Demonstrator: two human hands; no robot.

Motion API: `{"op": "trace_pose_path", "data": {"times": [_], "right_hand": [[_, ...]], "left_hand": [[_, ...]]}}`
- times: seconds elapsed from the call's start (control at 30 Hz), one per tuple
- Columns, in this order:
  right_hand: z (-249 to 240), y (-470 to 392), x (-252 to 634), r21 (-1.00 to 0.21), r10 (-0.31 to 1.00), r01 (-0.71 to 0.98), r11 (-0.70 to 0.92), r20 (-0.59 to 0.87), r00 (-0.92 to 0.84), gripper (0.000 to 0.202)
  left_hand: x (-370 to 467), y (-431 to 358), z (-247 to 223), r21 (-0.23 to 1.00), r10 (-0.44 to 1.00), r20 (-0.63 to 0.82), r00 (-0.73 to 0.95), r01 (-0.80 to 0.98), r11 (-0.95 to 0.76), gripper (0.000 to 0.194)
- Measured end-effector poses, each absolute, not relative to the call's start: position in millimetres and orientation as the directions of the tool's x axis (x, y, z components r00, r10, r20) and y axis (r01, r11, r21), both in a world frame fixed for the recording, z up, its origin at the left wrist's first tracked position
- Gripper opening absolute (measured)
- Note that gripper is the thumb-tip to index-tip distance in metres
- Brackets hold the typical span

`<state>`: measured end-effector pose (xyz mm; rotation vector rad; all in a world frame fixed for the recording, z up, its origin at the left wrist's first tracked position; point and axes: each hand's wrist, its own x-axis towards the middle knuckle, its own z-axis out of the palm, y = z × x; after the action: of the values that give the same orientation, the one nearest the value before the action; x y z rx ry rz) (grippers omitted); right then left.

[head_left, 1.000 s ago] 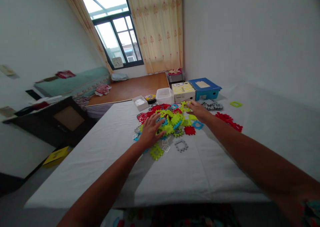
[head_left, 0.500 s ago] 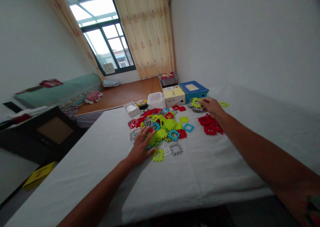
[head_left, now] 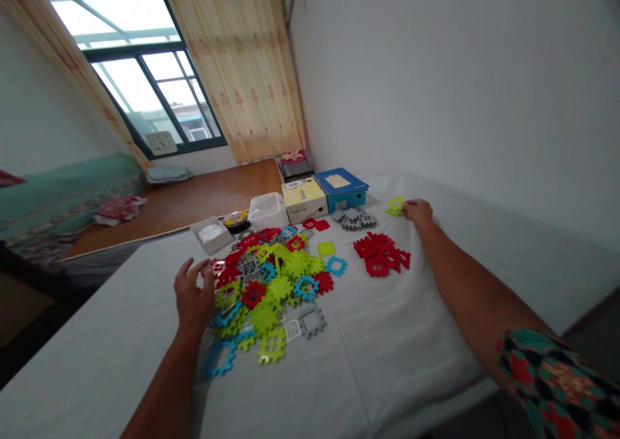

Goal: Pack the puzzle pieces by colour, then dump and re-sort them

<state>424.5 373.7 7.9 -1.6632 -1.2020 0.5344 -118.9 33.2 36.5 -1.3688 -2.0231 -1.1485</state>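
At the far right of the white-covered table, my right hand [head_left: 419, 212] pinches the edge of a yellow-green interlocking plastic building piece [head_left: 394, 206]. My left hand [head_left: 194, 297] hovers at the left side of a mixed pile of interlocking pieces [head_left: 281, 289], thumb and fingers apart, with nothing visible in it. Red, yellow-green, blue, grey and white pieces make up the pile. A cluster of red pieces [head_left: 382, 255] lies in front of my right hand, and a heap of grey pieces [head_left: 354, 219] lies to its left.
Along the table's back edge stand a blue box [head_left: 346, 193], a cream-and-yellow box [head_left: 305, 200], a clear plastic tub [head_left: 268, 210], a roll of tape [head_left: 236, 221] and a small white box [head_left: 212, 235]. The wall [head_left: 450, 90] rises on the right.
My right hand has moved right from the grey heap with the yellow-green piece. My left hand has lifted off the pile and shifted to its left side. The view has turned right.
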Motion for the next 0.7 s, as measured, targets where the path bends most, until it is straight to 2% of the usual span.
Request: {"op": "trace_pose_path", "data": {"times": [0.1,0.17,0.33,0.4,0.47,0.57,0.63,0.7], "right_hand": [[4.2,374.8,425.3,-0.852,0.907,0.515,-0.096,0.139,0.398,0.019],[3.1,375.4,429.5,-0.807,0.918,0.583,-0.089,0.16,0.362,0.022],[-6.7,375.4,435.9,-0.494,0.963,0.869,-0.019,0.225,0.149,0.055],[-6.0,373.8,430.3,-0.421,0.967,0.907,0.016,0.238,0.093,0.056],[3.7,366.7,415.2,-0.379,0.948,0.921,0.089,0.316,0.038,0.051],[30.6,335.6,370.0,-0.389,0.89,0.856,0.34,0.427,-0.159,0.039],[45.5,299.8,327.2,-0.471,0.82,0.678,0.564,0.417,-0.392,0.034],[49.8,258.2,282.5,-0.495,0.646,0.438,0.75,0.411,-0.643,0.032]], "left_hand": [[-122.6,29.1,22.4,0.371,0.575,0.723,-0.383,0.917,0.145,0.036],[-126.0,27.8,18.1,0.366,0.589,0.719,-0.37,0.921,0.131,0.036],[-133.2,28.5,16.2,0.466,0.648,0.645,-0.406,0.88,0.088,0.04],[-129.1,28.6,17.6,0.518,0.701,0.594,-0.394,0.854,0.041,0.042],[-119.6,28.7,20.4,0.528,0.757,0.566,-0.326,0.849,-0.029,0.045],[-97.5,28.7,26.6,0.457,0.824,0.538,-0.174,0.882,-0.112,0.046],[-80.4,27.8,31.7,0.385,0.862,0.505,-0.046,0.906,-0.178,0.047],[-64.7,26.2,36.7,0.316,0.888,0.452,0.089,0.914,-0.253,0.05]]}}
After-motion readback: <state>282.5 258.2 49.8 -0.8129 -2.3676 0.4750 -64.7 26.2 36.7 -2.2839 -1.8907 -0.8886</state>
